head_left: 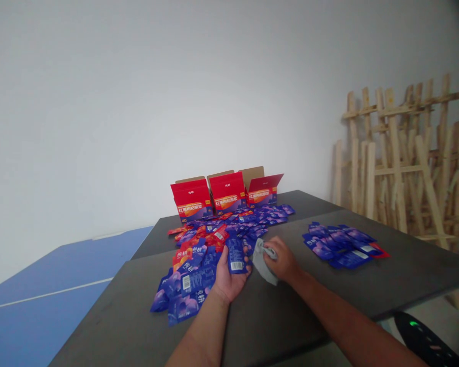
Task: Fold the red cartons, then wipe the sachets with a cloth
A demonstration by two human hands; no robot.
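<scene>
As the left hand (227,278) holds a sachet (236,256), the right hand (285,261) pinches cloth (262,265), cartons (226,193) open beyond.

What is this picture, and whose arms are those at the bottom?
This picture comes from one camera worn on a person's head, so you see what that person sees. Those are their own arms reaching forward, and there is no machine here, just two bare hands.

The left hand is palm up and holds a blue packet. The right hand grips a grey cloth, close beside that packet.

On the dark table lies a big pile of packets, mostly blue, with some red. Behind it stand three red boxes with their flaps open. A smaller group of packets lies off to the right.
</scene>
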